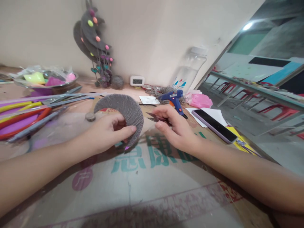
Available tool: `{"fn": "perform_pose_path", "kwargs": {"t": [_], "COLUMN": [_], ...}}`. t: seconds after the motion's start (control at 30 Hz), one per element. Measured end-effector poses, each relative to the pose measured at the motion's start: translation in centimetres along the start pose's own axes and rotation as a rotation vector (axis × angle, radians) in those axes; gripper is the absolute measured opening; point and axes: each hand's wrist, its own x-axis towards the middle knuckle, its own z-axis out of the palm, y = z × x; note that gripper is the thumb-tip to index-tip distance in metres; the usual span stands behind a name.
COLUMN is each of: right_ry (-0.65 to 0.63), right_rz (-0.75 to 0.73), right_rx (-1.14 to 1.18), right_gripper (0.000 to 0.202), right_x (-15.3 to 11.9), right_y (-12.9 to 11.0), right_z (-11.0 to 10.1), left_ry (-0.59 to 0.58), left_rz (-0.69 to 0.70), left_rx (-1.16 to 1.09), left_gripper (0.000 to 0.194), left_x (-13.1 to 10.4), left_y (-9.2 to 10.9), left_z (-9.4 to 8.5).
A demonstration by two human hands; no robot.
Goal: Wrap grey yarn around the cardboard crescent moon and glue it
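Observation:
My left hand (104, 134) grips a crescent wrapped in grey yarn (135, 115), thumb on its front face and fingers curled behind. A small purple spot shows at the crescent's lower tip. Just to the right, my right hand (177, 129) is closed around small dark snips (152, 117), whose two pointed blades stand slightly apart and face the crescent. The blades do not touch the yarn. Most of the snips' handle is hidden by my fingers. Both hands are above a cardboard sheet (142, 190) printed with green characters.
A blue glue gun (174, 99) and a phone (215, 125) lie to the right, near a water bottle (190, 69). Scissors with red handles (45, 115) and a bowl (45, 85) are at left. A small clock (137, 81) stands by the wall, beside a hanging moon decoration (92, 34).

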Motion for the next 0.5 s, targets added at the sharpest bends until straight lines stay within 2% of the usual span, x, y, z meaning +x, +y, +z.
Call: {"fn": "perform_pose_path", "kwargs": {"t": [0.1, 0.23, 0.33, 0.5], "right_ry": [0.02, 0.009, 0.008, 0.006], "right_rz": [-0.16, -0.34, -0.395, -0.404], "right_rx": [-0.231, -0.428, -0.478, -0.511], "right_gripper": [0.022, 0.016, 0.015, 0.013], "right_x": [-0.25, -0.25, -0.2, -0.13], "right_y": [0.4, 0.52, 0.49, 0.31], "right_z": [-0.51, -0.53, -0.34, -0.17], "left_ry": [-0.004, 0.03, 0.051, 0.069], "left_rz": [-0.013, -0.012, -0.002, 0.01], "left_rx": [0.01, 0.059, 0.087, 0.115], "left_gripper": [0.027, 0.026, 0.027, 0.027], "left_x": [0.01, 0.0, 0.01, 0.0], "left_y": [-0.05, 0.17, 0.33, 0.42], "left_z": [-0.03, -0.07, -0.07, -0.06]}}
